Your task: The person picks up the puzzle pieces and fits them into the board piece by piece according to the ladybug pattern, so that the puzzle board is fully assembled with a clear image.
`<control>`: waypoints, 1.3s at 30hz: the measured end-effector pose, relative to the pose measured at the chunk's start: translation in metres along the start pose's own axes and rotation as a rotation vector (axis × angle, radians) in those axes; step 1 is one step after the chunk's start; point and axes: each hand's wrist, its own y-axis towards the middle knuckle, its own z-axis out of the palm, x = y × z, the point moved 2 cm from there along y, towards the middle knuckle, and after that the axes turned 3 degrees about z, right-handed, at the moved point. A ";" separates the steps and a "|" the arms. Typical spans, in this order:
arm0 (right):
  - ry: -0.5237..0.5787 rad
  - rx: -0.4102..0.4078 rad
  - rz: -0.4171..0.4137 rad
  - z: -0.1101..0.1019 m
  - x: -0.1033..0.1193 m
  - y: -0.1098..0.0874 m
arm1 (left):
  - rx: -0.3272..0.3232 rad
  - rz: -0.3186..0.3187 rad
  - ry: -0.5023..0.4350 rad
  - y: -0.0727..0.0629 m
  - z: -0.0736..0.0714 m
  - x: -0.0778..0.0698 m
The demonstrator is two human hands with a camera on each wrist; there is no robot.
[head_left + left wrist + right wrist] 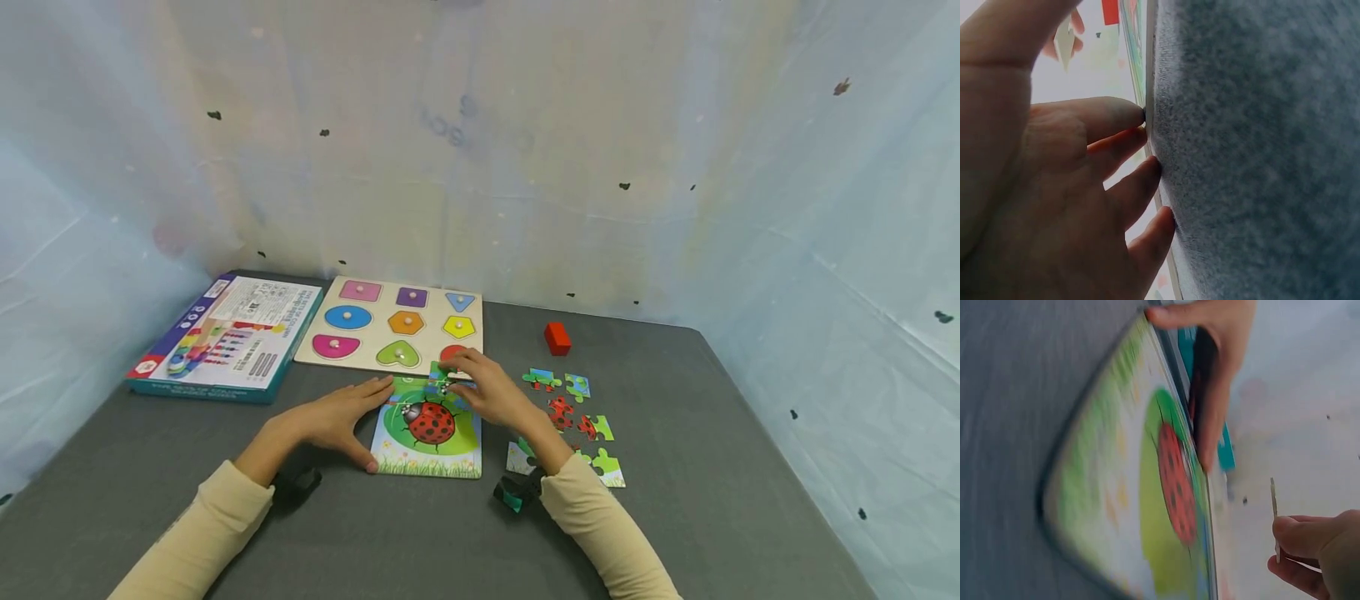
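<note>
A square ladybug picture board (427, 463) lies flat on the dark table. My left hand (333, 417) rests at its left edge, thumb near the bottom corner and fingers spread toward the top. In the left wrist view, the fingertips (1152, 164) touch the board's side. Over the board's top edge, my right hand (491, 390) pinches a jigsaw piece (437, 372). The right wrist view shows this piece (1274, 500) edge-on, thin and raised above the board, between thumb and fingers. Several loose jigsaw pieces (561, 412) lie to the right, some partly hidden by my right forearm.
Behind the picture board lies a peg puzzle board (378, 317) with coloured knobbed shapes. A flat toy box (258, 304) is at the back left. One red block (557, 339) stands at the back right. Pale sheeting (525, 167) hangs around the table.
</note>
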 end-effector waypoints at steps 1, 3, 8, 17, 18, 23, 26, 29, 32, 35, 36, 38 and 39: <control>-0.004 0.003 -0.011 0.003 0.004 0.003 | 0.000 0.002 -0.001 0.000 0.000 0.001; -0.022 0.010 -0.032 0.010 0.010 0.007 | 0.000 0.002 -0.001 0.000 0.001 0.001; -0.044 0.037 -0.050 0.028 0.018 0.016 | -0.001 -0.009 -0.009 -0.001 0.003 0.002; -0.103 0.054 -0.012 0.048 0.017 0.019 | 0.005 -0.012 -0.011 -0.002 0.002 -0.001; -0.106 0.050 -0.019 0.049 0.017 0.019 | 0.006 -0.010 -0.012 -0.002 0.002 -0.001; -0.139 0.029 -0.024 0.053 0.015 0.020 | 0.009 -0.003 -0.011 -0.002 0.000 -0.001; -0.153 0.021 -0.015 0.053 0.014 0.021 | 0.009 0.000 -0.007 -0.001 -0.001 0.000; -0.160 0.018 -0.010 0.053 0.014 0.022 | 0.009 0.000 -0.005 0.000 -0.001 0.000; -0.156 0.022 -0.006 0.053 0.014 0.022 | 0.010 0.000 -0.004 0.000 0.000 -0.001; -0.151 0.027 0.001 0.053 0.014 0.022 | 0.010 0.003 -0.006 0.000 0.000 -0.002; -0.150 0.029 0.005 0.053 0.014 0.021 | 0.010 0.001 -0.008 0.000 0.000 -0.002; -0.143 0.030 0.009 0.053 0.014 0.021 | 0.010 -0.004 -0.010 0.000 0.000 -0.002; -0.142 0.029 0.009 0.053 0.014 0.021 | 0.011 -0.006 -0.009 0.000 -0.001 -0.002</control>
